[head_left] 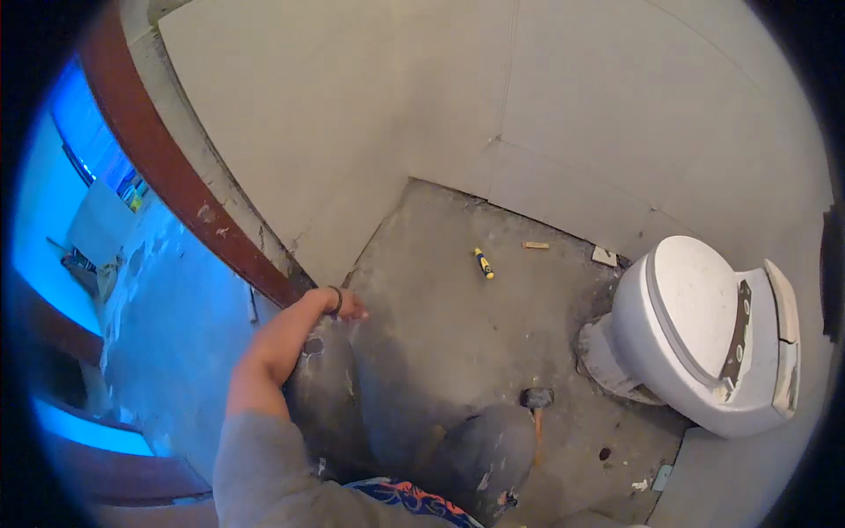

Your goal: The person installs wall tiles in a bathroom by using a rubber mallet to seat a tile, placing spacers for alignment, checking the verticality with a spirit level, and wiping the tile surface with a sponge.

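My left arm reaches forward, and my left hand (pixel 353 305), with a dark band at the wrist, hangs by my left knee (pixel 327 339). Its fingers point loosely to the right, somewhat apart, and nothing shows in them. Beyond it on the grey floor lies a yellow-and-dark tube or marker (pixel 483 263). A hammer (pixel 537 399) with a dark head and wooden handle lies beside my right knee (pixel 497 431), which partly covers it. My right hand is out of the picture.
A white toilet (pixel 682 326) stands at the right. A small wooden block (pixel 535 245) and a pale tile piece (pixel 605 256) lie near the far wall. Large pale tiles (pixel 607 97) cover the walls. At left, a red-brown door frame (pixel 189 198) borders a blue-lit room.
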